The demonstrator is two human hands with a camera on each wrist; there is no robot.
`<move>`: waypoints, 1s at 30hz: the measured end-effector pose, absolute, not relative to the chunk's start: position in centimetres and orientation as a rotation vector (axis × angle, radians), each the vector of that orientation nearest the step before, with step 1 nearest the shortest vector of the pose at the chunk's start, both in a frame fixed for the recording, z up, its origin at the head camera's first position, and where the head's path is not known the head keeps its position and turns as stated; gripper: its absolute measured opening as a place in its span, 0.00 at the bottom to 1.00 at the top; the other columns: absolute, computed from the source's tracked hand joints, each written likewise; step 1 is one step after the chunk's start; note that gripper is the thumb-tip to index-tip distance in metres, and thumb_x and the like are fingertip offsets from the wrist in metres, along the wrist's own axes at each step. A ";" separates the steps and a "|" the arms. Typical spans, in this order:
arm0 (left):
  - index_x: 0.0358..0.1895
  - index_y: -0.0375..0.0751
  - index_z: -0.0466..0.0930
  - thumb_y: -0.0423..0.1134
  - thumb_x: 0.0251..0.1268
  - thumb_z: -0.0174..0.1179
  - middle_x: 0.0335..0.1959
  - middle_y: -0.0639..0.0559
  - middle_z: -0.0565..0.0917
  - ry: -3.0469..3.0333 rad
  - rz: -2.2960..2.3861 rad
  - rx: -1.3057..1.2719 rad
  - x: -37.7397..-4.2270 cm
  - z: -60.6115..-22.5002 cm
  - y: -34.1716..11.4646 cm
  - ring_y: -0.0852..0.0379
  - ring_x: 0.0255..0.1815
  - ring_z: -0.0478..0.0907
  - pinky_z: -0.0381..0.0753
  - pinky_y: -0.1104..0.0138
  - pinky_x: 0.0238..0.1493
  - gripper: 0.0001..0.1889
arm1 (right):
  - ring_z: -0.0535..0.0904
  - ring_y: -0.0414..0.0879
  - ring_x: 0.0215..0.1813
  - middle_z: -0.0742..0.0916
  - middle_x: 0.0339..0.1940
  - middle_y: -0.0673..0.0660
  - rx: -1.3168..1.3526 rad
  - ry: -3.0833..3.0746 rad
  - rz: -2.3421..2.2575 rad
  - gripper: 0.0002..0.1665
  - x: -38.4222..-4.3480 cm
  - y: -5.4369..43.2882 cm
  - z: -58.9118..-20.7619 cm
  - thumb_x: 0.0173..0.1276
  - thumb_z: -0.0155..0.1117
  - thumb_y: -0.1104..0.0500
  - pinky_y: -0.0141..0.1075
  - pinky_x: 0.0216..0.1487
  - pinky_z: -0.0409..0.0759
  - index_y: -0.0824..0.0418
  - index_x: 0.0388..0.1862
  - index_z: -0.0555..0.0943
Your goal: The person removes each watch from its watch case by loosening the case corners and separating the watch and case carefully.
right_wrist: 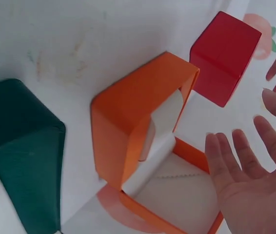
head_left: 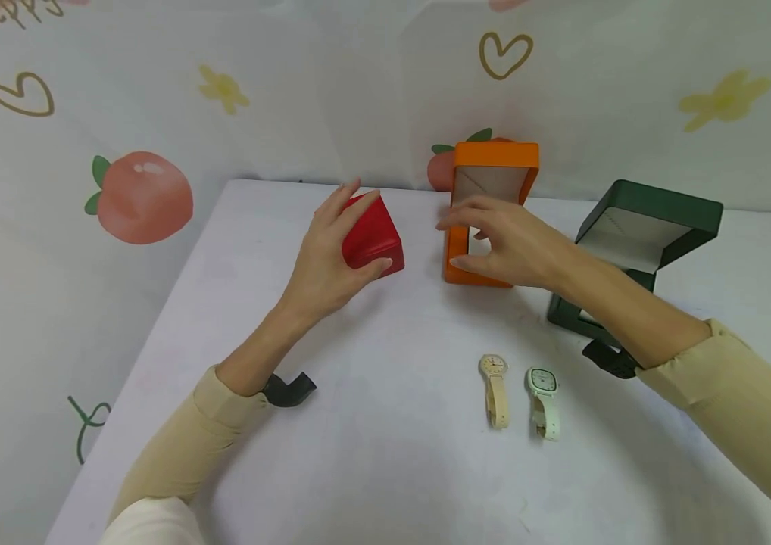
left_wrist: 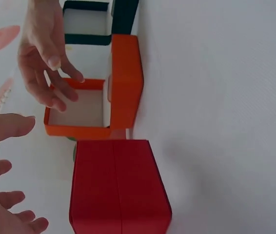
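Note:
A closed red box [head_left: 377,233] stands near the back of the table. My left hand [head_left: 323,257] is spread beside it, and the left wrist view shows a gap between those fingers and the red box [left_wrist: 121,190]. To its right stands an orange box [head_left: 497,154] with its lid raised and a pale lining inside. My right hand [head_left: 511,241] hovers over its lower part with fingers loosely bent. In the right wrist view no item lies in that palm, and the orange box [right_wrist: 123,112] is seen from behind.
A dark green box [head_left: 665,200] with its lid up stands at the right, partly behind my right forearm. Two watches lie nearer on the white table [head_left: 385,424]: a cream one [head_left: 494,367] and a pale green one [head_left: 544,382]. A patterned sheet [head_left: 331,91] hangs behind.

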State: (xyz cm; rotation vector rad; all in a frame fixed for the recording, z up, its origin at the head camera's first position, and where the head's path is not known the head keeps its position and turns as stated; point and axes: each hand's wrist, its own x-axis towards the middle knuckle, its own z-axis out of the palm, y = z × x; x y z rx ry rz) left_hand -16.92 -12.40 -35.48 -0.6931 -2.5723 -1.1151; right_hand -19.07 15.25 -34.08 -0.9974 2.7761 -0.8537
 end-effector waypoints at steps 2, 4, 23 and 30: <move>0.74 0.48 0.65 0.35 0.53 0.74 0.78 0.53 0.58 -2.587 -1.111 -0.661 -17.0 -35.6 -13.0 0.56 0.76 0.54 0.80 0.52 0.58 0.43 | 0.76 0.53 0.59 0.79 0.63 0.55 -0.999 2.776 -0.828 0.28 -19.4 14.8 -34.0 0.63 0.73 0.57 0.48 0.53 0.82 0.56 0.63 0.79; 0.76 0.48 0.61 0.36 0.53 0.74 0.79 0.53 0.56 -2.622 -1.114 -0.623 -17.1 -35.6 -13.5 0.54 0.76 0.53 0.79 0.52 0.59 0.46 | 0.76 0.52 0.59 0.78 0.64 0.55 -1.004 2.778 -0.803 0.30 -19.6 14.4 -33.9 0.63 0.73 0.56 0.47 0.54 0.82 0.55 0.64 0.77; 0.81 0.43 0.41 0.36 0.50 0.76 0.80 0.46 0.48 -2.860 -1.304 -0.386 -18.2 -37.9 -16.8 0.47 0.78 0.50 0.70 0.50 0.68 0.60 | 0.75 0.50 0.61 0.70 0.73 0.54 -1.045 2.656 -0.852 0.37 -21.4 11.6 -34.6 0.61 0.73 0.56 0.41 0.52 0.83 0.53 0.70 0.72; 0.81 0.45 0.29 0.35 0.52 0.75 0.80 0.45 0.51 -2.884 -1.533 -0.275 -18.5 -39.0 -17.2 0.43 0.76 0.59 0.74 0.52 0.65 0.65 | 0.63 0.51 0.73 0.63 0.78 0.54 -1.069 2.561 -0.888 0.42 -22.7 10.8 -35.4 0.60 0.74 0.58 0.47 0.59 0.80 0.50 0.73 0.70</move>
